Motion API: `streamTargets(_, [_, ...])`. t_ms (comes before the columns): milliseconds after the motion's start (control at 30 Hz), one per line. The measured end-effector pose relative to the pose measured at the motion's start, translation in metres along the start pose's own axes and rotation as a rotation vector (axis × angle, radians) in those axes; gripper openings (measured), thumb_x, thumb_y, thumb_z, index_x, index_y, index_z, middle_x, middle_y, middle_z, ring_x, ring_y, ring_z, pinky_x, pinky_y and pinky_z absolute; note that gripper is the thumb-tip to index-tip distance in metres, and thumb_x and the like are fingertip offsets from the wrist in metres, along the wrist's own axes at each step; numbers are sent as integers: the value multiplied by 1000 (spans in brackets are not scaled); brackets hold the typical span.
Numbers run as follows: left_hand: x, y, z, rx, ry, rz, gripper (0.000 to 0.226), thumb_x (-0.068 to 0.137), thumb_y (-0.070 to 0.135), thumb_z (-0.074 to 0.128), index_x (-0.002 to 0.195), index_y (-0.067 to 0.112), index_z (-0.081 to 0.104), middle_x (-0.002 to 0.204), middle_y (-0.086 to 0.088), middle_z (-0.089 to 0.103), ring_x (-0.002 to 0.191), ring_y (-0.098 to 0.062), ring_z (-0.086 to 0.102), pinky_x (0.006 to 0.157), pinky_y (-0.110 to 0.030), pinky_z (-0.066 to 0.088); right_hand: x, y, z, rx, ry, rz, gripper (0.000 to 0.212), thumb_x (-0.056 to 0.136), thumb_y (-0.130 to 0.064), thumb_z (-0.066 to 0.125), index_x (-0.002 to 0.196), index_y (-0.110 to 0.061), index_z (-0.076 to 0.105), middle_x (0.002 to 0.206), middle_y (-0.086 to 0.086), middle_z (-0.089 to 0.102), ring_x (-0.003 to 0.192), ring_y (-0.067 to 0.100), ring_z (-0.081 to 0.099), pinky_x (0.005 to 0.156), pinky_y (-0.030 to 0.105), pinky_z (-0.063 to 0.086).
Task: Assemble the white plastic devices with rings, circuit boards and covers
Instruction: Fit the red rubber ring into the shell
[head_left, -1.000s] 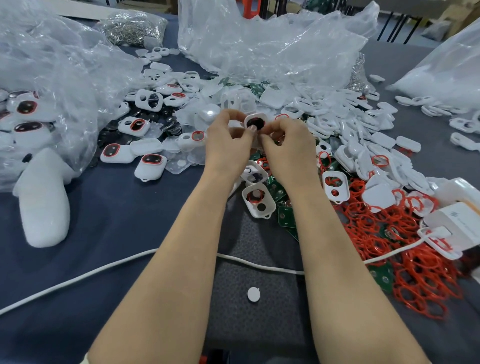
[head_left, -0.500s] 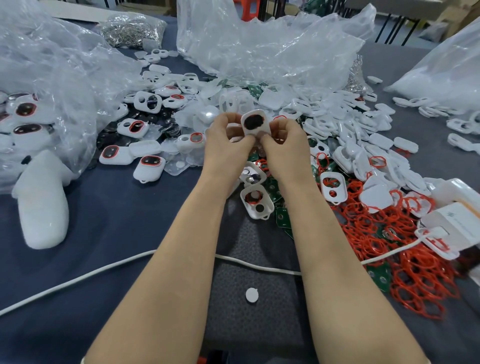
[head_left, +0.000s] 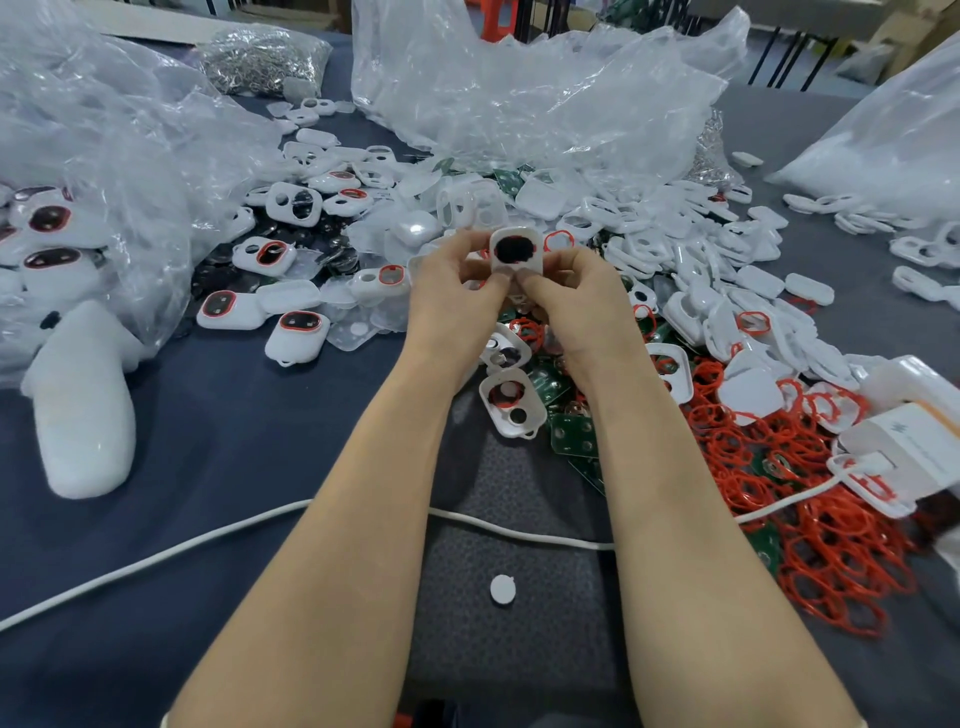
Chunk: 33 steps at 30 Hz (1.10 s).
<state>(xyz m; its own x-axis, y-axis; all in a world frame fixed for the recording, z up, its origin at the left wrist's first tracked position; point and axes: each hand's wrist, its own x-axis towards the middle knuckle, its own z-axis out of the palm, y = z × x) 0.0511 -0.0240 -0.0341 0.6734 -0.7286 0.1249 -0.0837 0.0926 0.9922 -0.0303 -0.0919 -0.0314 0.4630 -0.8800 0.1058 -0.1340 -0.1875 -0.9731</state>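
**Shell raised for a check**

I've lifted the white shell (head_left: 517, 252) above the bench (head_left: 208, 441), its dark opening now facing me. My left hand (head_left: 457, 291) and right hand (head_left: 576, 291) pinch its lower edge. The red ring (head_left: 519, 264) looks seated; I'd say the board comes next.

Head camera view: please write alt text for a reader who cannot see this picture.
A left hand and a right hand together pinch a small white housing with a dark opening, above a dark blue table. Around them lie loose white shells, red rings and green circuit boards, with clear plastic bags behind.
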Motion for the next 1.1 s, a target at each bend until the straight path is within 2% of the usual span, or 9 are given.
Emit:
streamTargets(100, [1, 0, -2, -5, -3, -5, 32, 92, -2, 55, 92, 29, 58, 94, -10, 66, 94, -31, 67, 91, -41, 55, 0, 1, 1, 7, -7, 18, 15, 86, -14, 68, 78, -19, 57, 85, 6, 66, 79, 16, 62, 65, 24, 47])
streamTargets(300, [0, -2, -3, -94, -46, -22, 32, 92, -6, 54, 98, 25, 58, 84, -3, 66, 76, -13, 66, 72, -22, 57, 3, 3, 2, 91, -10, 69, 9, 87, -10, 66, 81, -15, 60, 82, 4, 65, 80, 18, 62, 78, 34, 53])
streamTargets(433, [1, -2, -3, -90, -26, -31, 31, 91, -7, 54, 100, 21, 58, 85, -5, 67, 73, -13, 67, 70, -22, 57, 3, 3, 2, 71, -24, 57, 7, 88, -9, 65, 83, -13, 62, 83, 7, 66, 80, 19, 64, 80, 35, 55])
streamTargets(633, [1, -2, -2, -163, -47, -75, 27, 92, -7, 54, 106, 16, 56, 85, -4, 67, 75, -12, 67, 70, -20, 57, 2, 2, 0, 67, -43, 53, 1, 90, -10, 62, 90, -10, 62, 95, 16, 69, 93, 32, 68, 84, 41, 57])
streamTargets(767, [2, -2, -2, -234, -81, -109, 22, 93, -6, 53, 106, 11, 57, 81, -1, 68, 71, -7, 69, 68, -19, 56, 2, 1, -1, 115, -51, 71, 4, 91, -10, 62, 87, -12, 61, 98, 19, 68, 95, 33, 67, 81, 39, 57])
streamTargets(867, [1, -4, -1, -115, -59, -71, 22, 92, -3, 55, 106, 14, 59, 83, -1, 68, 74, -8, 69, 71, -22, 57, 2, 3, 0, 26, -18, 32, 11, 89, -14, 64, 81, -19, 60, 91, 10, 69, 86, 24, 68, 67, 30, 55])
streamTargets(900, [1, -5, 0, -66, -48, -54, 23, 92, -2, 56, 104, 17, 60, 84, -2, 69, 78, -12, 69, 76, -26, 58, 2, 3, 1, -9, 3, 17, 12, 89, -15, 64, 80, -20, 59, 87, 7, 69, 84, 21, 67, 66, 28, 53])
streamTargets(1000, [1, -6, 1, 4, -28, -44, 23, 92, 0, 56, 101, 21, 62, 90, -5, 69, 91, -22, 69, 89, -39, 56, 2, 5, 6, -32, 41, 7, 10, 88, -15, 65, 80, -17, 58, 82, 1, 65, 85, 19, 66, 80, 33, 55])
streamTargets(1100, [2, -6, 1, 26, -12, -50, 21, 93, 1, 56, 101, 19, 63, 97, -10, 69, 97, -26, 68, 91, -42, 55, 1, 3, 4, -60, 19, 2, 11, 87, -18, 66, 79, -21, 58, 81, -3, 65, 83, 16, 65, 77, 29, 54])
